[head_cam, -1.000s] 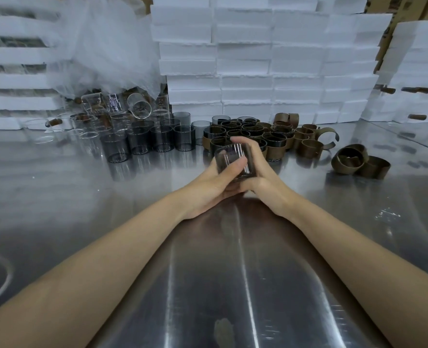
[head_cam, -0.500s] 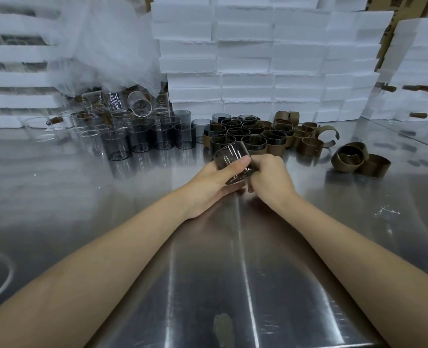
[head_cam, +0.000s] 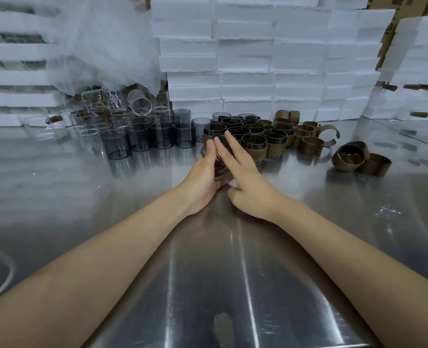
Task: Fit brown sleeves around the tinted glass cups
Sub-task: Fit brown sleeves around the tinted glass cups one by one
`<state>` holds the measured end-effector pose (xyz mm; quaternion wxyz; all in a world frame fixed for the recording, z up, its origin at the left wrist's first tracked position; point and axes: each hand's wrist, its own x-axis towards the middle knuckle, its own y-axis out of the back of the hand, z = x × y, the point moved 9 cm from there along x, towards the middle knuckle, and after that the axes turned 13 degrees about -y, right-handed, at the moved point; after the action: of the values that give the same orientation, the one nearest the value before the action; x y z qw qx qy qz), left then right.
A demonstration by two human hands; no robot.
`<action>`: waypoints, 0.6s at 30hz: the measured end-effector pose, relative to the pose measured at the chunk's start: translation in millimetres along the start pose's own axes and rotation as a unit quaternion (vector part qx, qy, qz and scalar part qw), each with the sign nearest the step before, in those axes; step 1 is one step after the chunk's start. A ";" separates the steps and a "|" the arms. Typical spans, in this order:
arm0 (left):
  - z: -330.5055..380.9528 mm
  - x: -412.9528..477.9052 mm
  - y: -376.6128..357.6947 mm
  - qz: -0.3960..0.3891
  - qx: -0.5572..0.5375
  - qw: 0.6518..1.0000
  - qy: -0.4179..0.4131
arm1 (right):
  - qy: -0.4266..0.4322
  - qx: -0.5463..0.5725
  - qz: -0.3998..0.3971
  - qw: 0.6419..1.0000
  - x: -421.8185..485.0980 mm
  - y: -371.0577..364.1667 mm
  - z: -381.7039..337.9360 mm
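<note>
One tinted glass cup [head_cam: 220,168] in play, pressed between the left hand [head_cam: 204,175] and the right hand [head_cam: 248,187]. Sits far forward now, right at the near edge of the sleeved cups [head_cam: 254,146], where a second back was held closer to the body and upright. Stays low at the bench [head_cam: 308,222]; cannot tell whether resting on it or just above.

Has tipped over since then. Leans with the long axis running away from the body and a little left, mouth apparently aimed up toward the sleeved group, base toward the wrists.

Shows no curl in the right fingers [head_cam: 229,143] any more: lie straight and slightly spread across the top of the glass instead of wrapping it as before. Left fingers [head_cam: 209,149] nearly straight too, laid along the left wall, palm cradling from below.

Cannot tell if already wrapped in a brown sleeve; too dark and mostly covered. Reads, as a judgement, like a finished piece being set among the done ones, or a last smoothing press.

Leaves plenty to do either way: bare tinted cups [head_cam: 162,136] in rows to the left, loose brown sleeves [head_cam: 353,159] to the right, well apart from the hands.
</note>
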<state>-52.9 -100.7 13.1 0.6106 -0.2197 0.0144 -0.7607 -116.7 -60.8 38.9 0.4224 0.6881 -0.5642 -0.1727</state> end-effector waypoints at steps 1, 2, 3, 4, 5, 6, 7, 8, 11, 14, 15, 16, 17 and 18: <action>1.4 -0.8 -1.6 -0.006 0.012 1.000 -0.002 | -0.002 0.000 0.011 1.000 0.6 2.2 0.2; 1.9 -1.4 -3.4 -0.012 0.021 1.000 -0.002 | -0.005 0.004 0.024 1.000 1.4 5.0 0.5; 1.5 -2.0 -5.1 -0.016 0.030 0.999 0.001 | -0.010 0.011 0.037 0.999 2.3 7.7 1.3; 0.7 -2.2 -6.0 -0.017 0.038 0.999 0.004 | -0.018 0.019 0.045 0.999 3.0 9.8 2.8; 0.2 -2.5 -6.4 -0.015 0.045 0.999 0.007 | -0.028 0.030 0.048 0.998 3.7 11.1 4.8; -0.1 -2.8 -6.5 -0.013 0.046 0.999 0.009 | -0.037 0.043 0.047 0.997 4.2 11.8 6.6; 0.4 -3.4 -6.3 -0.008 0.042 0.999 0.012 | -0.043 0.056 0.043 0.997 4.9 12.1 7.9; 1.5 -4.0 -6.3 -0.006 0.037 0.999 0.014 | -0.051 0.071 0.038 0.995 6.1 12.0 9.3; 4.3 -6.8 -9.6 -0.011 0.018 0.999 0.024 | -0.079 0.115 0.029 0.990 11.3 10.7 14.2; 5.0 -7.2 -8.8 -0.008 0.017 1.000 0.024 | -0.108 0.151 0.032 0.982 14.4 11.4 20.5; 5.4 -7.6 -9.2 -0.007 0.021 0.999 0.024 | -0.121 0.159 0.035 0.979 14.5 13.3 23.2; 5.4 -7.8 -9.0 -0.003 0.023 0.999 0.025 | -0.132 0.173 0.034 0.975 14.6 14.7 25.6; 5.2 -8.0 -8.7 0.001 0.022 0.999 0.027 | -0.136 0.198 0.029 0.970 14.5 15.6 26.1; 4.4 -7.8 -8.3 0.004 0.023 0.999 0.029 | -0.136 0.227 0.022 0.964 14.5 15.4 25.8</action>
<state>-57.7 -90.2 17.1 0.6179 -0.1833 0.0150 -0.7644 -140.5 -84.3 39.3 0.1785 0.7233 -0.6557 -0.1226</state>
